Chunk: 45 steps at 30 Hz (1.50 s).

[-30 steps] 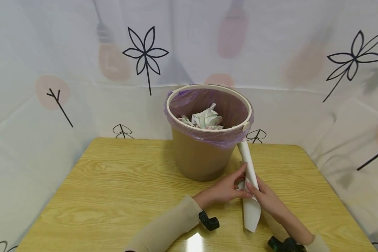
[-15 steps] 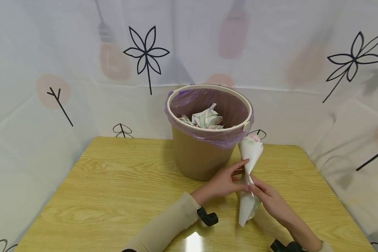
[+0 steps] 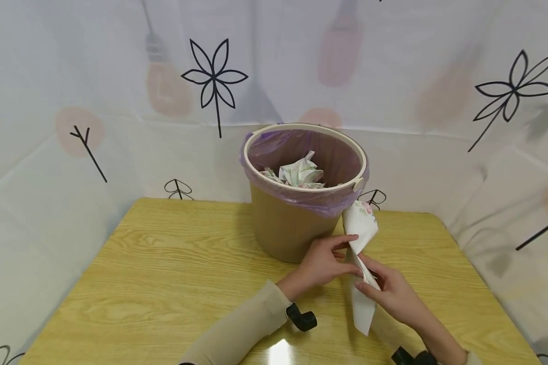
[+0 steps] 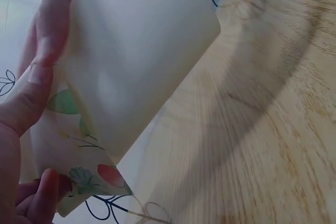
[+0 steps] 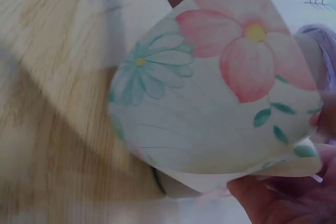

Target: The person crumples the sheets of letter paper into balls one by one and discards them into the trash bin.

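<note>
A sheet of paper (image 3: 360, 225), white on one side, is held between both hands to the right of a bin. It is bent and twisted at the middle, with a wider upper part and a narrow lower part. Its printed side, with pink and green flowers, shows in the right wrist view on the curved paper (image 5: 168, 129). My left hand (image 3: 320, 262) grips the left edge between thumb and fingers, close to the bin's base. From the other side my right hand (image 3: 392, 293) pinches the lower part. Some fingertips are hidden behind the paper.
The brown bin (image 3: 292, 223), lined with a purple bag (image 3: 319, 203), stands at the back of the wooden table (image 3: 164, 274). Crumpled printed paper (image 3: 301, 171) lies inside it. A patterned white cloth (image 3: 274, 61) hangs behind the table.
The paper has gone from a narrow roll to a twisted shape with a flared top. Both hands have shifted slightly while keeping their hold. The bin stays in place.
</note>
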Tool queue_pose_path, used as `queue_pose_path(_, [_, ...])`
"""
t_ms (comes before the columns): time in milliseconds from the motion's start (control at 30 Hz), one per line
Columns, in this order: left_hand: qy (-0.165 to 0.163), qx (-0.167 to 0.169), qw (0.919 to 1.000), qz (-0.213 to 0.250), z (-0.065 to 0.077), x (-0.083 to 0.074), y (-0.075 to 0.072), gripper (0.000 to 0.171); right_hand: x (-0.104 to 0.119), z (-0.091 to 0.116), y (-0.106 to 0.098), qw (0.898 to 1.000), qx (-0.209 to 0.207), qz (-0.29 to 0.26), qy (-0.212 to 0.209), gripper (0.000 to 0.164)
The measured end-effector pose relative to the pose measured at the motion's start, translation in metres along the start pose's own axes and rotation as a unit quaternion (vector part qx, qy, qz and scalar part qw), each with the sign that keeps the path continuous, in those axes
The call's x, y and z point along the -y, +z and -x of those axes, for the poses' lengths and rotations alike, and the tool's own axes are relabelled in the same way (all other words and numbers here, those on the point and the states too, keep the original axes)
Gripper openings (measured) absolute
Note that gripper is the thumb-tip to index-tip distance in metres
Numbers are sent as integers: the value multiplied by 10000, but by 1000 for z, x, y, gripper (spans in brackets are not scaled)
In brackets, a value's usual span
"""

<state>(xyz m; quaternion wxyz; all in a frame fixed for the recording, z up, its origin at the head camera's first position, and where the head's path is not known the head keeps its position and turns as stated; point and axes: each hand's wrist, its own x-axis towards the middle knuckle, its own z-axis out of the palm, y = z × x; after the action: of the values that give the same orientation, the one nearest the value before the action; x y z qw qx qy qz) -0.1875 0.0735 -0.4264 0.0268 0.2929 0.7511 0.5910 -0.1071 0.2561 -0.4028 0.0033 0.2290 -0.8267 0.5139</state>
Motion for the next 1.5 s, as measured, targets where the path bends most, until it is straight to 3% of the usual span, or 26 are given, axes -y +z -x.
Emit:
queue_pose_path(133, [-125,-130,9998,-21,1,1,-1,68,1,-3,-2,9966,-136,736,-339,47])
queue_pose_path(233, [-214,-134,9997,-24,0,1,-2,68,2,-4,-3,9868,-482,1483,-433,40])
queue_pose_path(367, [-176,-120,9996,-204,-1,0,-3,65,2,-8,-4,9656,-1103,2196,-854,35])
queue_pose_path(533, [-9,-119,9990,-437,-2,-1,-3,54,2,-15,-10,9308,-1631,2654,-1915,38])
queue_pose_path(667, [188,-136,9980,-583,-3,-2,-3,44,0,-20,-16,9156,-1729,2769,-2346,8])
queue_pose_path(767, [475,-41,9964,-700,-4,-2,-3,38,-1,-22,-17,9145,-1768,2765,-2367,35])
queue_pose_path(833, [727,67,9941,-797,-4,-3,-3,33,-2,-23,-17,9116,-1845,2788,-2391,43])
queue_pose_path(933, [1063,198,9897,-943,-4,-5,-4,27,-3,-24,-16,9063,-1982,2762,-2511,40])
queue_pose_path(1100, [1350,207,9846,-1089,-3,-8,-3,21,-3,-26,-15,9018,-2187,2582,-2688,22])
queue_pose_path(1300, [1856,2,9729,-1380,-1,-9,-3,19,-2,-30,-13,8927,-2519,2560,-2724,42])
queue_pose_path(1333, [1967,-61,9702,-1414,-1,-9,-3,20,-2,-31,-12,8942,-2556,2512,-2684,43])
queue_pose_path(1433, [2240,-295,9631,-1464,0,-9,-3,20,1,-30,-11,9058,-2599,2427,-2304,21])
queue_pose_path(1500, [2377,-426,9593,-1466,1,-8,-4,20,3,-29,-11,9161,-2551,2355,-2006,28])
